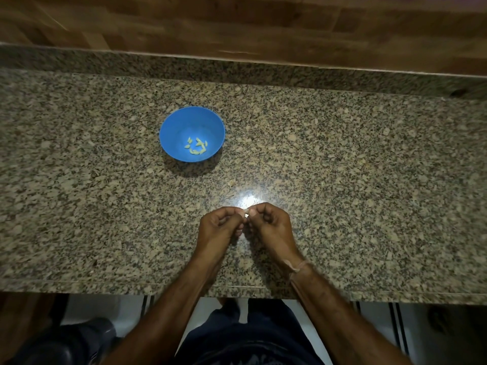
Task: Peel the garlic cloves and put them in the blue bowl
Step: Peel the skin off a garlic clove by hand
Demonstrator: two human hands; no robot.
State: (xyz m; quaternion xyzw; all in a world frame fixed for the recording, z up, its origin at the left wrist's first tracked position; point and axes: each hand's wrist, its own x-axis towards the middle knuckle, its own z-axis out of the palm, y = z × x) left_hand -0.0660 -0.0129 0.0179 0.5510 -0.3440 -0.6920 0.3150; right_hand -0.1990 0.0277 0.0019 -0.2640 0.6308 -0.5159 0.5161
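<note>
- Nearest the viewer, the person's dark clothing (pixel 250 335) shows below the front edge of the worktop (pixel 355 185). Two bare forearms reach forward over that edge, with a thin band (pixel 297 267) around the right wrist.
- A garlic clove (pixel 246 214), seen only as a small pale sliver, is held between the two hands, which meet over the front part of the worktop. Fingers hide most of it, so how much skin remains cannot be told.
- The left hand (pixel 221 225) has its fingers curled in and pinches the clove's left end with its fingertips.
- The right hand (pixel 271 222) is curled the same way and pinches the other end.
- Just beyond the hands there is a bright patch of lamp glare on the stone. A little further on lie a few papery skin scraps (pixel 231 183).
- The blue bowl (pixel 171 127) stands further off, beyond the left hand and to its left, well apart from both hands.
- Several peeled cloves (pixel 196 147), pale yellow-green, lie at the bottom of the bowl.
- The worktop is speckled granite, and a wooden wall (pixel 237 27) rises behind it.
- The step in hand looks like peeling, with the fingertips working the skin off this clove.
- Next, once the clove is bare, one hand would need to carry it forward and left and drop it into the bowl.
</note>
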